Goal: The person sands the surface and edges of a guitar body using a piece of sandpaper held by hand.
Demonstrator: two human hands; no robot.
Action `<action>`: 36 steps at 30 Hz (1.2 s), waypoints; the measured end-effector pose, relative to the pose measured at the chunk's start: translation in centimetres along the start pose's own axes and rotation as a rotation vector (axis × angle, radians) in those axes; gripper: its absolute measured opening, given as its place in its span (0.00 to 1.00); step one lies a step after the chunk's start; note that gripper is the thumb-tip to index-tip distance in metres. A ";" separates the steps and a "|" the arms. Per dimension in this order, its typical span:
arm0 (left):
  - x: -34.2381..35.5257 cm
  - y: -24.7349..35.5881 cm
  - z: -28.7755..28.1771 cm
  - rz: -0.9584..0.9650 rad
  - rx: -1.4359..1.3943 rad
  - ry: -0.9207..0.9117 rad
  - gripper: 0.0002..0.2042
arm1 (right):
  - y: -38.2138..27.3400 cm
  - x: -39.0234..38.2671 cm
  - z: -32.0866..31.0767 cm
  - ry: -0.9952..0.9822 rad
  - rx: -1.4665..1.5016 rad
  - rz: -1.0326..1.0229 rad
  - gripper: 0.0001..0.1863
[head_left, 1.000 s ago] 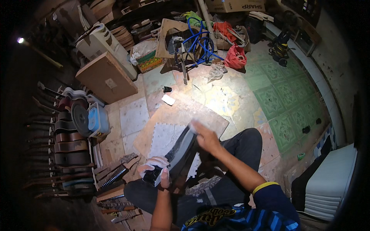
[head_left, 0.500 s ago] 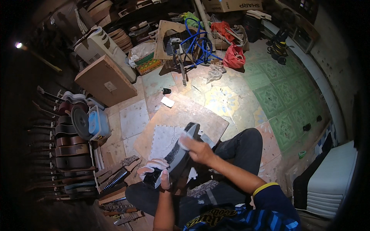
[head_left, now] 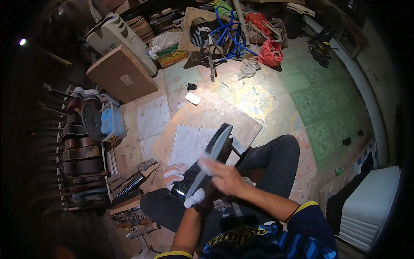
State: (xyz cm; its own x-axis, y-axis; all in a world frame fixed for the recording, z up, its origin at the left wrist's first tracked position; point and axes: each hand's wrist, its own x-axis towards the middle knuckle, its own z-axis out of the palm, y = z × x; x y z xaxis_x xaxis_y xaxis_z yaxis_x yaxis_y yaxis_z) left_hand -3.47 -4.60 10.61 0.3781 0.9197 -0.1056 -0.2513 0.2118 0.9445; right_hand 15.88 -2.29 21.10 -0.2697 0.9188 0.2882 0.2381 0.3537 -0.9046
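Observation:
Across my lap lies a long, curved black piece (head_left: 188,179) with a dull grey, dusty band along its edge; it looks like a guitar body seen edge-on. My left hand (head_left: 174,173), whitened over the fingers, clasps its lower end. The fingers are on the far side and the thumb on the near side. My right hand (head_left: 228,178) is on the grey band near the middle, blurred by motion. Under its fingertips is a pale pad (head_left: 207,163), pressed against the band; its outline is smeared. Below the piece, a white patterned sheet (head_left: 189,142) lies on a board (head_left: 246,129).
At the left stands a rack of guitars (head_left: 82,155), beside a blue tub (head_left: 111,123) and loose guitar necks (head_left: 129,185). A small white block (head_left: 192,98) and a black cup-like thing (head_left: 191,86) are beyond the sheet. Blue hose (head_left: 235,39) and red bags (head_left: 271,52) lie farther back.
The piece has tilted, showing more of its glossy black side. My right hand has slid down along the grey band. My left hand has shifted its hold on the lower end.

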 end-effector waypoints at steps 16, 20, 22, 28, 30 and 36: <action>2.0 3.5 0.5 0.138 0.087 0.111 0.31 | -0.8 0.4 1.2 -0.004 0.198 -0.012 0.41; 2.5 4.5 0.6 0.183 0.120 0.153 0.31 | 4.2 2.2 -1.2 -0.038 -0.214 0.136 0.42; 2.4 4.5 0.7 0.199 0.131 0.171 0.31 | 3.1 2.4 -1.2 0.076 -0.278 0.071 0.40; 1.8 4.3 1.4 0.225 0.133 0.231 0.31 | -9.6 0.6 0.1 -0.156 0.294 -0.059 0.40; 1.9 4.4 1.8 0.228 0.137 0.226 0.30 | -6.0 -0.4 1.2 -0.092 0.173 -0.065 0.39; 1.1 4.9 1.2 0.237 0.150 0.257 0.30 | -8.6 -0.4 1.6 -0.030 0.117 0.006 0.36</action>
State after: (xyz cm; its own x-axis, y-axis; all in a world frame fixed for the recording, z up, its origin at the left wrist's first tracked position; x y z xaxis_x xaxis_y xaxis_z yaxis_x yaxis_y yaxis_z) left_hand -3.23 -2.98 15.54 0.0848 0.9943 0.0650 -0.1650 -0.0503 0.9850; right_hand 12.45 -6.03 28.25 -0.2965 0.9146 0.2751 0.1299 0.3240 -0.9371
